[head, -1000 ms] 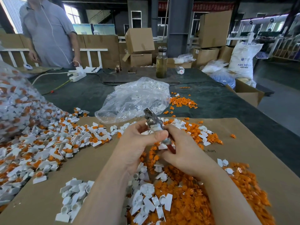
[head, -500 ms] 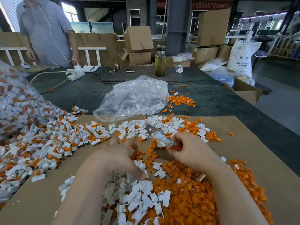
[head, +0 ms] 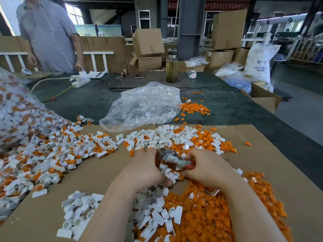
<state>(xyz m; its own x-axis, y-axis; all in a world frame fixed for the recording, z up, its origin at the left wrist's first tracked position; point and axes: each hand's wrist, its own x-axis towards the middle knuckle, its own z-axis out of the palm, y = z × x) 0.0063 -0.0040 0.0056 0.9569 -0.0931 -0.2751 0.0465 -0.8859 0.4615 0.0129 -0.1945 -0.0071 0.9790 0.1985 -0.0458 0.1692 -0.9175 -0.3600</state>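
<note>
Curled round the red handle of a tool (head: 172,158), the right grip (head: 208,169) holds it low over the cardboard (head: 262,145), with the metal head pointing up and left towards the left grip (head: 145,169). The left grip lies knuckles up just beside the tool head. Its fingers are bent down onto a few white parts (head: 168,172) at the edge of the heap, and I cannot tell whether it has one pinched or only touches them. Both forearms come in from the near edge.

Under and between the wrists lies a thick heap of orange caps (head: 201,215), mixed on its left side with more white parts. A smaller white heap (head: 78,212) lies apart to the left. Further left a wide spread of white and orange pieces (head: 52,154) runs up to a full clear sack (head: 17,116).

Beyond the cardboard, on the dark table (head: 227,109), a clear bag (head: 145,107) sags with white parts inside, and a bottle (head: 171,67) stands upright behind it. A person (head: 50,35) stands at the far left corner.
</note>
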